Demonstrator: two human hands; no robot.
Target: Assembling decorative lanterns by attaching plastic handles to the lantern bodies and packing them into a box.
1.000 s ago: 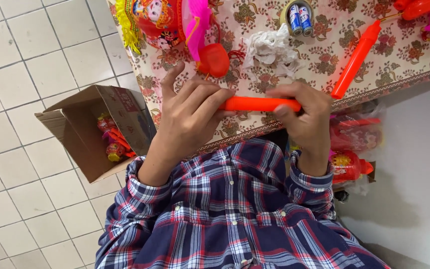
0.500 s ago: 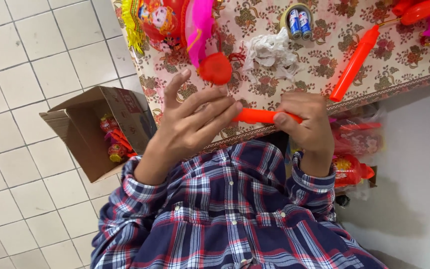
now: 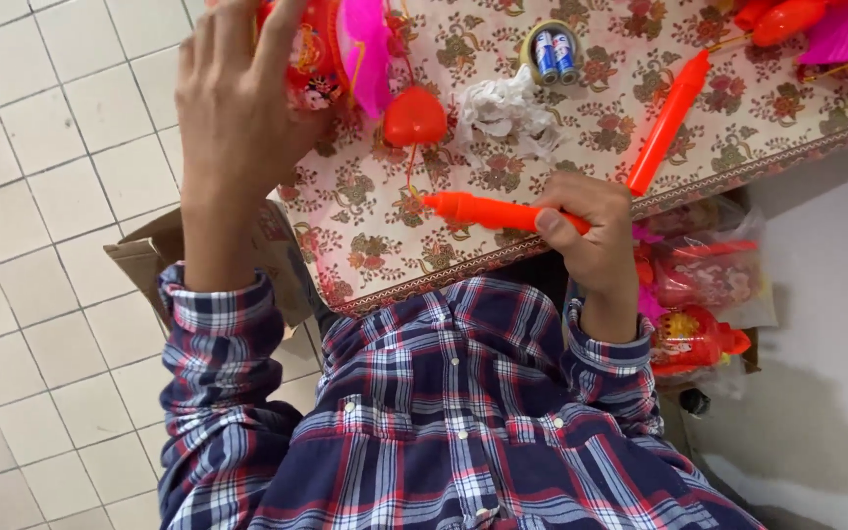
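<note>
The right hand (image 3: 596,231) is closed around one end of an orange plastic stick (image 3: 488,211), fingers wrapped over it and thumb pressed along its side, so that the free, slightly flared end points left over the near edge of the surface (image 3: 385,245), which is covered with a flowered cloth. A thin cord seems to run from that free end up to a small red heart-shaped piece (image 3: 414,118) lying farther in. The left hand (image 3: 238,108) is open, fingers spread and raised above the far left part of the surface, over a red and pink lantern toy (image 3: 331,54); it holds nothing, and whether the fingertips touch the toy cannot be told. The stick looks like light, hollow moulded plastic: stiff enough to stay straight when held by one end, smooth and somewhat slippery, and likely to crack if bent or squeezed hard. The thicker end in the fist seems the sound place to grip, leaving the tip and cord free. The lantern toy looks flimsier, thin shell and soft pink trim, better taken by its body than its frills. A second orange stick (image 3: 669,123) lies at an angle to the right, with two batteries (image 3: 554,54) and crumpled white paper (image 3: 507,113) behind. A cardboard box (image 3: 149,260) sits on the tiled floor to the left.
</note>
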